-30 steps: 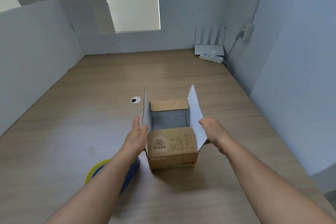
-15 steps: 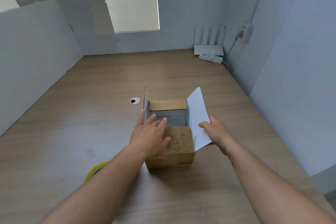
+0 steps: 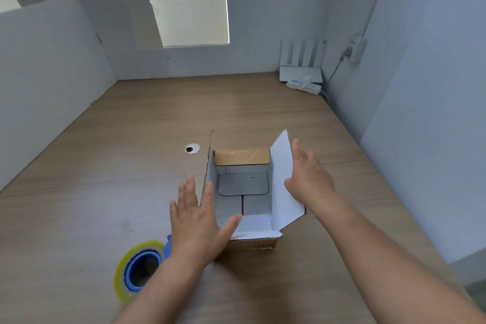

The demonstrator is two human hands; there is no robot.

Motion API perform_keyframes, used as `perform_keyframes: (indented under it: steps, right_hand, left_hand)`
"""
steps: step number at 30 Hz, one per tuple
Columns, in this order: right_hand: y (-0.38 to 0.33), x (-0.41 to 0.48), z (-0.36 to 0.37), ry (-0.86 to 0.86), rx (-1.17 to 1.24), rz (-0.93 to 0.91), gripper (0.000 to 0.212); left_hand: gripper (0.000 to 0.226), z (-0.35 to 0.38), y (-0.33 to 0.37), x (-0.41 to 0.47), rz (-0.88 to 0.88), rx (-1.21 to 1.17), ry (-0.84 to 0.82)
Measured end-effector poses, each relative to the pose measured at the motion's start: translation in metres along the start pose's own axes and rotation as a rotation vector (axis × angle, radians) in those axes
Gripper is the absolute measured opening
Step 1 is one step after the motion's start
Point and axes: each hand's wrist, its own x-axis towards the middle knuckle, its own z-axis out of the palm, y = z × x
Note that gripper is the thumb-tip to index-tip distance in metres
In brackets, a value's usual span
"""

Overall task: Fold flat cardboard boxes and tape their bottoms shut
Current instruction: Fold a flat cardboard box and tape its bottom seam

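Our left hand and right hand have straight, spread fingers, one each side of the open cardboard box; the tape roll lies nearby

Brown box, white inside; yellow tape

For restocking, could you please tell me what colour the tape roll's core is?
Blue core, yellowish tape around it; head view shows it.

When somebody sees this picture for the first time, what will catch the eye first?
First, the open cardboard box in the middle of the wooden table, side flaps raised, with the left hand and right hand spread open at its two sides. Next, the yellow tape roll beside the left forearm.
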Motion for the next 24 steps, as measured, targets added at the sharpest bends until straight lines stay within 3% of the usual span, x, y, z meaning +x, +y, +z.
perform_keyframes:
  steps: [3, 6, 11, 14, 17, 21, 24]
  right_hand:
    - [-0.017, 0.015, -0.005, 0.068, -0.36, -0.202, 0.077]
    - [-0.038, 0.038, -0.007, 0.016, -0.601, -0.331, 0.074]
    - [-0.058, 0.074, -0.004, -0.181, -0.802, -0.317, 0.075]
    - [-0.055, 0.089, 0.002, -0.281, -0.825, -0.294, 0.058]
    - [-0.042, 0.104, -0.002, -0.324, -0.614, -0.3, 0.034]
    - [-0.019, 0.132, -0.014, -0.238, 0.074, -0.142, 0.043]
    - [-0.016, 0.139, 0.0, -0.139, 0.174, 0.009, 0.046]
  left_hand:
    - [0.083, 0.004, -0.003, -0.006, -0.021, -0.167, -0.065]
    - [0.08, 0.007, -0.005, -0.009, 0.012, -0.187, -0.03]
    - [0.08, 0.007, -0.011, -0.009, -0.005, -0.191, 0.007]
    - [0.088, 0.005, -0.016, -0.008, -0.013, -0.202, 0.031]
    - [0.09, 0.004, -0.019, -0.008, -0.031, -0.251, 0.03]
    - [0.076, 0.0, -0.018, -0.007, -0.019, -0.331, 0.058]
    - [0.061, -0.003, -0.011, -0.005, -0.015, -0.392, 0.048]
